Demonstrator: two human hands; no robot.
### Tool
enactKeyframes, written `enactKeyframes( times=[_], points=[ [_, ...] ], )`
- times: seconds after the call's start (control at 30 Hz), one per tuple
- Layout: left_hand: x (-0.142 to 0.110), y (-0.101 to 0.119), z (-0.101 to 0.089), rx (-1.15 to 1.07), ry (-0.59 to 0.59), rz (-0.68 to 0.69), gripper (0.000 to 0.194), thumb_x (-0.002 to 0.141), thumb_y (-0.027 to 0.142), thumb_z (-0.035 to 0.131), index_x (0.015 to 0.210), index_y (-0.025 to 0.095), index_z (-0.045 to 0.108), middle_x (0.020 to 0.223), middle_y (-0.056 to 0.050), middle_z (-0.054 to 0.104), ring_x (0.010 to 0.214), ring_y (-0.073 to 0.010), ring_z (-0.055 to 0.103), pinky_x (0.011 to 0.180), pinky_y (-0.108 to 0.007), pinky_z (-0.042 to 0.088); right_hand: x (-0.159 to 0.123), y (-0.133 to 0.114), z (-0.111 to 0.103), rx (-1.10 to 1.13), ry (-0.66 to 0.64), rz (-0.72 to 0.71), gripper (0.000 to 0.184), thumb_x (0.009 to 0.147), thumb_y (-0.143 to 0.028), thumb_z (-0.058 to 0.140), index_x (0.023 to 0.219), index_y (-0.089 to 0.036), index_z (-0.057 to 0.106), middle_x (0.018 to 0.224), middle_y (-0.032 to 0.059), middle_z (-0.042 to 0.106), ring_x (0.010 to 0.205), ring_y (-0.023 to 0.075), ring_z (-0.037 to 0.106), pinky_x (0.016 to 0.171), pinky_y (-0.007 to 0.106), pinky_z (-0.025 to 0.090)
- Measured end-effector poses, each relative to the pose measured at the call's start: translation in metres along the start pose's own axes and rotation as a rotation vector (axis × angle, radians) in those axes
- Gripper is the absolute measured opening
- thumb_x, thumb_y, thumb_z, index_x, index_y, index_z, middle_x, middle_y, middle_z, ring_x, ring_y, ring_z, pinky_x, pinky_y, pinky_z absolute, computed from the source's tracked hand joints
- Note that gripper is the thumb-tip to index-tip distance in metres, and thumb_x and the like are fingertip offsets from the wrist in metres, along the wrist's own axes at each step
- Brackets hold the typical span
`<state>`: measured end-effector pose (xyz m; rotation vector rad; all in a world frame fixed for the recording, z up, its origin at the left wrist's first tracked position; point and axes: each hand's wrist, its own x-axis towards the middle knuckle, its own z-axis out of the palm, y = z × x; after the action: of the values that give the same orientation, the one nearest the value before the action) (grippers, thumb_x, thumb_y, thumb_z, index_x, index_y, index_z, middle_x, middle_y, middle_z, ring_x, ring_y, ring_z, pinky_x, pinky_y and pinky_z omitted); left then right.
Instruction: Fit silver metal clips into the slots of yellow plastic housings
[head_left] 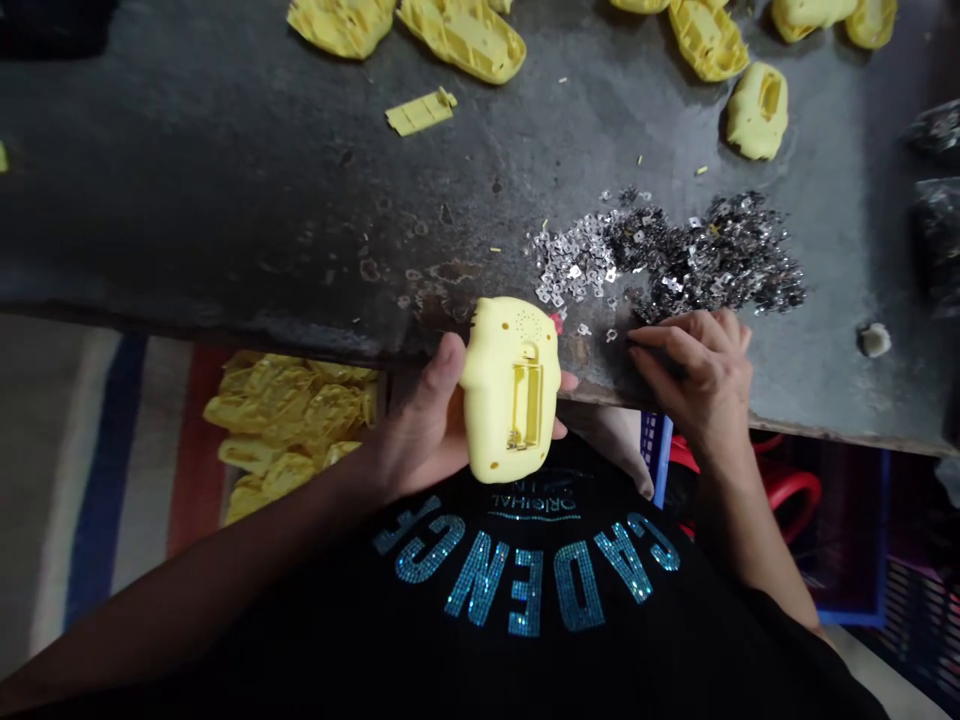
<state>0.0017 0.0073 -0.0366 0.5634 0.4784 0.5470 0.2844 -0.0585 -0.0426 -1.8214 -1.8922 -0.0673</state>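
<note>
In my left hand (431, 420) lies a yellow plastic toy casing (491, 400), its back turned up. The uncovered battery compartment (528, 405) shows metal contacts at its lower end. Above it are small speaker holes, and a bit of red shows at the upper right edge. My right hand (701, 365) rests at the table's near edge with thumb and forefinger pinched together. Whatever sits between those fingertips is too small to make out. Right beyond that hand spreads a heap of small metal battery contacts (705, 260), with a few loose ones by the fingertips.
Yellow shell halves (465, 38) lie along the far side of the grey table (247, 200), with a yellow strip (420, 112) nearer. Another casing (757, 110) stands at upper right. Below the edge are bagged yellow parts (292, 410) and a blue crate (855, 610).
</note>
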Motion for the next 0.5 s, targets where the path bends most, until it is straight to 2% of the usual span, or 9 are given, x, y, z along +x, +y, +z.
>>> enactKeyframes(
  times=[0.17, 0.33, 0.5],
  points=[
    [0.002, -0.002, 0.006, 0.003, 0.040, -0.066, 0.092, 0.103, 0.085, 0.065, 0.169, 0.021, 0.059, 0.133, -0.014, 0.087, 0.088, -0.0234, 0.084, 0.078, -0.030, 0.069, -0.004, -0.008, -0.010, 0.095, -0.008, 0.022, 0.010, 0.109, -0.029, 0.076, 0.113, -0.033, 0.084, 0.103, 0.0023, 0.084, 0.100, 0.0269, 0.070, 0.090, 0.046, 0.044],
    [0.006, -0.003, 0.015, 0.017, 0.006, -0.080, 0.095, 0.096, 0.082, 0.078, 0.165, 0.020, 0.059, 0.124, -0.012, 0.086, 0.091, -0.0246, 0.081, 0.082, -0.036, 0.070, 0.000, -0.026, -0.023, 0.381, -0.013, -0.075, 0.007, 0.108, -0.026, 0.079, 0.113, -0.030, 0.081, 0.097, 0.0005, 0.086, 0.085, 0.0227, 0.075, 0.084, 0.043, 0.049],
    [0.000, -0.001, 0.026, 0.054, -0.086, -0.180, 0.096, 0.103, 0.087, 0.064, 0.173, 0.023, 0.052, 0.121, -0.013, 0.087, 0.089, -0.0279, 0.081, 0.076, -0.038, 0.063, 0.008, -0.044, -0.035, 0.457, -0.034, -0.234, 0.017, 0.105, -0.019, 0.081, 0.118, -0.031, 0.080, 0.101, 0.0010, 0.087, 0.087, 0.0233, 0.078, 0.085, 0.044, 0.056]
  ],
)
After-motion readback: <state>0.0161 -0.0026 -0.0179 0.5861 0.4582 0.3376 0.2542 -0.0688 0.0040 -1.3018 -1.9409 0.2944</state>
